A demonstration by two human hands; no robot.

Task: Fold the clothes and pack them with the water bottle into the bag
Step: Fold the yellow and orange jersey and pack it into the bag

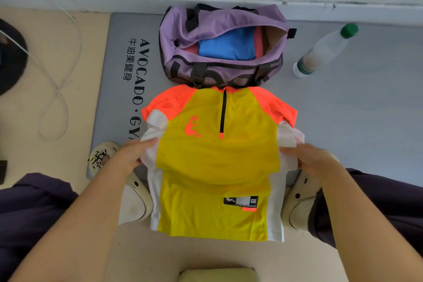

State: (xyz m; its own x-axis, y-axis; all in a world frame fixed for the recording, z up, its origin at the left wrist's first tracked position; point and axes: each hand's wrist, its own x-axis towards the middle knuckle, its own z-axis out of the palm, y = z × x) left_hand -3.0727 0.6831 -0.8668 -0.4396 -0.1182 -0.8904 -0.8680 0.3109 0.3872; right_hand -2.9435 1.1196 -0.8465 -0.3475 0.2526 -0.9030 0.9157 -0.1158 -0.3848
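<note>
A gym, shown by its branded mat (119,57)

Both hands, left hand (131,155) and right hand (317,160), grip the yellow shirt (217,158) sides on the grey mat (354,110), below the open purple bag (223,46)

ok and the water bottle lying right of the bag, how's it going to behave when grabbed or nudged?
The water bottle lies on its side on the grey mat, so a nudge would probably roll it. Its clear, thin-looking plastic may dent under a firm grip. It seems mostly empty, so probably light, though the level is hard to read. The green cap is on, so spilling seems unlikely.
</note>
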